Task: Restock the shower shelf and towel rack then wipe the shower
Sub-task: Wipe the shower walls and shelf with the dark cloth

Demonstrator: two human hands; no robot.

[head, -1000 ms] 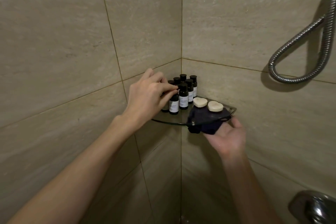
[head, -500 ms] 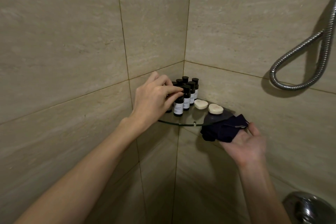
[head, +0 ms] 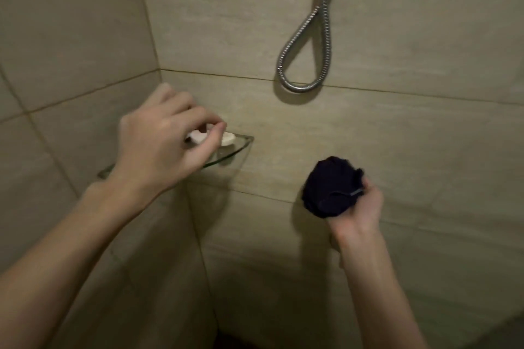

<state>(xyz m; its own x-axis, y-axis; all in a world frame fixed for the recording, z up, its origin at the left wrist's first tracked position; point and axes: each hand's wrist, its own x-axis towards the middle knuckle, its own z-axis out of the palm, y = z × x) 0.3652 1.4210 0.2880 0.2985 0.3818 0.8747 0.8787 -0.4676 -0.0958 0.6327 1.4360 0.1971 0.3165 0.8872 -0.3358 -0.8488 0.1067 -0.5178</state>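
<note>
1. Glass corner shelf [head: 237,147]: fixed in the tiled corner. Only its right corner and part of the front edge show, and the rest lies behind the left hand. The view has swung right since half a second ago, so the shelf now sits left of centre.
2. Soaps: one pale soap [head: 228,138] lies near the shelf's right corner. A second soap [head: 196,136] lies just beside it, partly covered by fingers. Both hold the same places on the shelf as before.
3. Small dark bottles: seen at the shelf's back corner a moment ago, now hidden behind the left hand.
4. Left hand [head: 161,147]: blurred. It has come off the bottle caps and hangs over the front edge, above the soaps. The fingers are loosely curled, and I cannot tell whether the grip holds anything.
5. Right hand [head: 358,208]: grip closed round the dark cloth [head: 329,190], which is bunched into a ball. It has left the shelf's front edge and is now well apart from the shelf, to its right, before the wall tile. Whether the cloth touches the wall cannot be told.
6. Shower hose [head: 304,51]: hangs in a loop on the wall above.
7. Assessment: shelf stocking looks finished. The cloth's move toward the wall suggests wiping comes next. The towel rack is not in view.
</note>
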